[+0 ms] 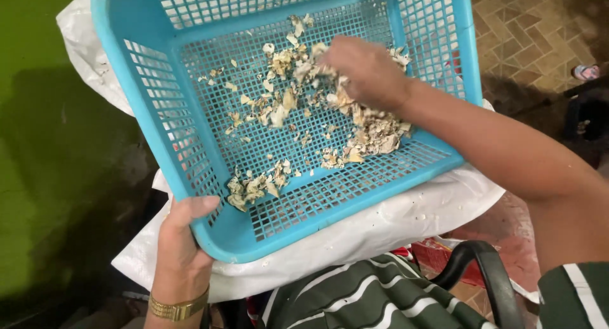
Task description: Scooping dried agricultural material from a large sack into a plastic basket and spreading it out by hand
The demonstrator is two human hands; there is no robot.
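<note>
A blue plastic mesh basket (133,107) is tilted over a white sack (393,221). My left hand (181,246), with a gold bracelet on its wrist, grips the basket's near left corner. Pale, dry papery flakes (374,132) lie scattered and heaped on the basket's floor. My right hand (365,69) reaches into the basket from the right, its fingers curled among the flakes near the far middle; whether it holds any is unclear.
A green wall or floor (44,145) fills the left. Patterned brown tiles (526,37) lie at the upper right. A black chair arm (488,272) curves at the lower right beside my green and white striped clothing (374,297).
</note>
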